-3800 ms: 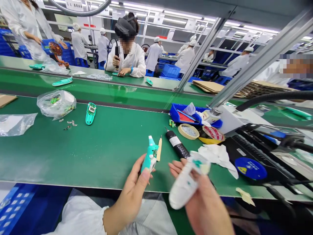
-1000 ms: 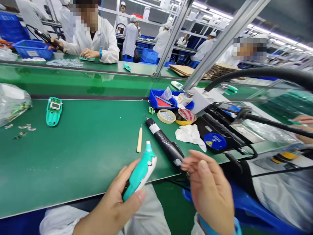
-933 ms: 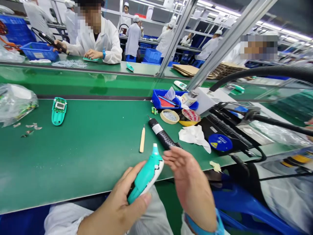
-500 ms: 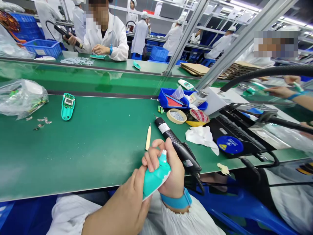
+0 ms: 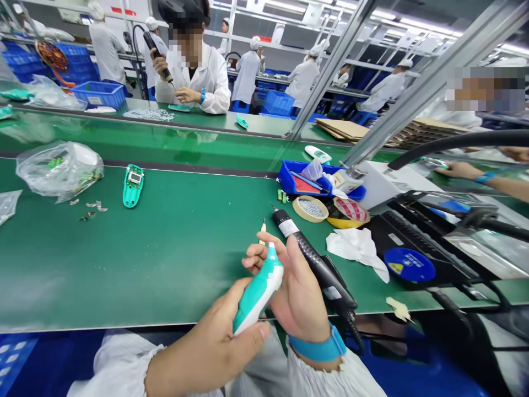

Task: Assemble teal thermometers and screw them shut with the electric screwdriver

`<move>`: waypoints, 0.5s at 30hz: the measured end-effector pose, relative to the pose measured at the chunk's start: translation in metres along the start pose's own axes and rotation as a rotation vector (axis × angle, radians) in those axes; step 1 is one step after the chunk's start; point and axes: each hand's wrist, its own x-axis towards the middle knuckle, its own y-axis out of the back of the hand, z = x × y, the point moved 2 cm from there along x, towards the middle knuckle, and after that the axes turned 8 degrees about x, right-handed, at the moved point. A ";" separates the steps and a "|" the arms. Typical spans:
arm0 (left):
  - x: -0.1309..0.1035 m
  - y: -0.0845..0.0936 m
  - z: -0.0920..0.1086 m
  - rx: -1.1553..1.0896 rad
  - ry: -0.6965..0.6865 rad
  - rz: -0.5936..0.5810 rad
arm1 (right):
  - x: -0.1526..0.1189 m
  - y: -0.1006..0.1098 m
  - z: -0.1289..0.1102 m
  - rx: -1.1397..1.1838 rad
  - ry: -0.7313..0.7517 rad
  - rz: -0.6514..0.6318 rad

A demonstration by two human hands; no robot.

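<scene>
A teal and white ear thermometer (image 5: 257,292) with a white tip is tilted upward above the bench's front edge. My left hand (image 5: 215,336) is closed around its lower end, thumb on the white side. Behind the thermometer, my right hand (image 5: 303,295) is open, its fingers apart and slightly curled; whether the palm touches the casing I cannot tell. A blue band circles that wrist. Just beyond the right fingers lies a small screwdriver (image 5: 263,230) with a pale handle, partly covered. A black electric screwdriver (image 5: 309,253) rests right beside the right hand.
On the green bench (image 5: 177,242) lie an opened teal housing (image 5: 133,186), small metal pieces (image 5: 97,207) and a plastic bag (image 5: 61,171). A blue bin (image 5: 301,184), a ring of screws (image 5: 309,209) and white cloth (image 5: 355,248) stand right. A co-worker (image 5: 206,71) sits opposite.
My right fingers have come off the thermometer and opened. The left hand has turned it, so more of its white side shows. The view has shifted a little.
</scene>
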 end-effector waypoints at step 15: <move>0.013 -0.003 -0.017 -0.548 0.163 -0.062 | -0.012 0.006 0.007 -0.243 -0.083 0.001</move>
